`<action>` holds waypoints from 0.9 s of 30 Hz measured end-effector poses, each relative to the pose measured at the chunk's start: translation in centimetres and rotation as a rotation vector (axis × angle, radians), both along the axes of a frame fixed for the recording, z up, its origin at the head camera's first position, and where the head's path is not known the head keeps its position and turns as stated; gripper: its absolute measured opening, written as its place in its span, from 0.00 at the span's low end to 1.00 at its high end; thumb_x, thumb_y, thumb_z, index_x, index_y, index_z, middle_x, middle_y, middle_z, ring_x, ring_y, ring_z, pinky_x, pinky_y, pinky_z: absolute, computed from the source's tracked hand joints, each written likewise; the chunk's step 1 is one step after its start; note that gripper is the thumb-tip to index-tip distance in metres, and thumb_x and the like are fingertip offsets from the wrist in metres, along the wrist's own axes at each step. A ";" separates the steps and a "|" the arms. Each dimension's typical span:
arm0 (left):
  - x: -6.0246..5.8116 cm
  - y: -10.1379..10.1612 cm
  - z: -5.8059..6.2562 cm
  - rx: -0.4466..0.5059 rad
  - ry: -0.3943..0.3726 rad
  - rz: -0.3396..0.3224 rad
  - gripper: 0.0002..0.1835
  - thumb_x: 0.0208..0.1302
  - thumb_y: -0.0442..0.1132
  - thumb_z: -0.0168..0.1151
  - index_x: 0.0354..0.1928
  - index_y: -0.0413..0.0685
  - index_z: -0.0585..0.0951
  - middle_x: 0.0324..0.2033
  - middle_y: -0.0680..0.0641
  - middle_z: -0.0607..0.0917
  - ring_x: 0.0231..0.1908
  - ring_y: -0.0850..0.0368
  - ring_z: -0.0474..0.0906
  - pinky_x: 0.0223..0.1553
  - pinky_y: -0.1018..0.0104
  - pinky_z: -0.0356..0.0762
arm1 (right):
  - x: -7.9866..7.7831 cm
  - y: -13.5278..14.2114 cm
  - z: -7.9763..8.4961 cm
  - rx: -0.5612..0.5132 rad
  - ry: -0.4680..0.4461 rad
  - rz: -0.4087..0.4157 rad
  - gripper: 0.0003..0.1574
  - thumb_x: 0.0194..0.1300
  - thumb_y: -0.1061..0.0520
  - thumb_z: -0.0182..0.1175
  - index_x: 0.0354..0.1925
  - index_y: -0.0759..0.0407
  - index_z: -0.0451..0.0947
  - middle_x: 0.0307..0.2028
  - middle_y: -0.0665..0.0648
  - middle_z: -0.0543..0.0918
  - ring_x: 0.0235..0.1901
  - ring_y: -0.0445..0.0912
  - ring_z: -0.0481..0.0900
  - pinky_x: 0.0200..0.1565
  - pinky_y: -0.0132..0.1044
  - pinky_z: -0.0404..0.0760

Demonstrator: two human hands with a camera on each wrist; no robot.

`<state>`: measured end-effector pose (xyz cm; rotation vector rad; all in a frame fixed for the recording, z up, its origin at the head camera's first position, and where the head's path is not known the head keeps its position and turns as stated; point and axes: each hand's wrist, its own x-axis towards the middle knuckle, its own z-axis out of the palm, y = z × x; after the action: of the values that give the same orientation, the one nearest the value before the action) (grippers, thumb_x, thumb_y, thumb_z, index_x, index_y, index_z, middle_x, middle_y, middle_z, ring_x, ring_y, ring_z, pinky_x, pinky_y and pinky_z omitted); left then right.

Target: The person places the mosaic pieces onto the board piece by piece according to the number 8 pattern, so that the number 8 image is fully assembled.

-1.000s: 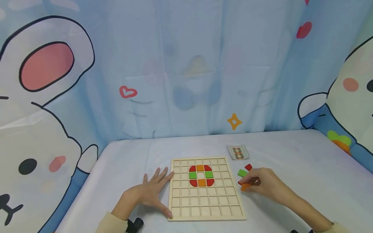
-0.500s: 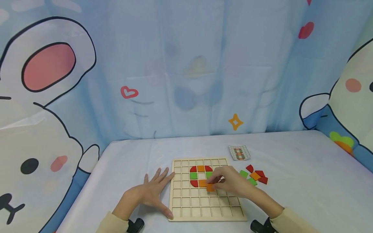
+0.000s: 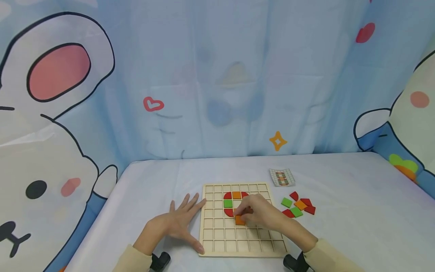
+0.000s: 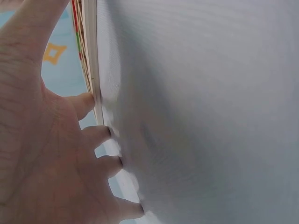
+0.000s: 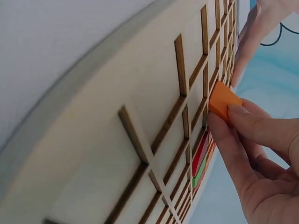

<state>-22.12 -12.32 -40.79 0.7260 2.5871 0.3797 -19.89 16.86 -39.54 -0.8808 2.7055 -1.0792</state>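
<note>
A wooden grid board (image 3: 221, 254) lies on the table. In its upper cells, red corner pieces (image 3: 229, 212), a green square tile (image 3: 228, 203) and an orange square tile (image 3: 236, 195) show as part of a ring, whose right side is mostly behind my right hand (image 3: 261, 213). That hand pinches another orange tile (image 5: 224, 100) between thumb and fingers, tilted right at the grid ridges just below the ring. My left hand (image 3: 178, 224) is spread beside the board, thumb at the near left corner and index fingertip at the left edge; its other fingertips rest on the tablecloth.
Right of the board lies a loose cluster of red, orange and green tiles (image 3: 296, 212). Behind it is a small printed card (image 3: 288, 181) with a coloured pattern. A blue cartoon curtain (image 3: 224, 143) hangs along the far table edge.
My right hand has gone left from the loose tiles to the board, carrying the orange tile, and has shifted slightly further left since half a second ago. My left hand stays at the board's edge.
</note>
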 end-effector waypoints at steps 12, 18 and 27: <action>0.0 0.0 0.1 0.007 0.002 -0.012 0.71 0.46 0.67 0.83 0.85 0.59 0.48 0.84 0.43 0.42 0.82 0.40 0.32 0.73 0.23 0.31 | 0.3 -0.7 0.5 0.059 0.011 0.001 0.10 0.59 0.75 0.71 0.36 0.64 0.92 0.31 0.48 0.86 0.31 0.36 0.77 0.35 0.28 0.81; 0.0 0.1 0.1 0.002 0.007 -0.004 0.72 0.45 0.67 0.83 0.85 0.59 0.48 0.84 0.43 0.42 0.82 0.40 0.32 0.73 0.23 0.31 | 0.5 -1.2 0.7 0.081 0.043 -0.004 0.11 0.57 0.77 0.70 0.36 0.67 0.92 0.31 0.49 0.85 0.31 0.36 0.77 0.34 0.27 0.81; 0.0 0.0 0.1 0.007 0.010 -0.005 0.72 0.45 0.67 0.83 0.85 0.59 0.48 0.84 0.43 0.42 0.82 0.39 0.32 0.73 0.22 0.31 | 0.4 -1.9 0.8 0.142 0.048 -0.027 0.11 0.57 0.77 0.71 0.36 0.67 0.92 0.30 0.50 0.87 0.33 0.41 0.83 0.34 0.30 0.84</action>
<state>-22.09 -12.33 -40.73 0.7380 2.5941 0.3849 -19.49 14.94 -38.78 -0.8599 2.8000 -0.8681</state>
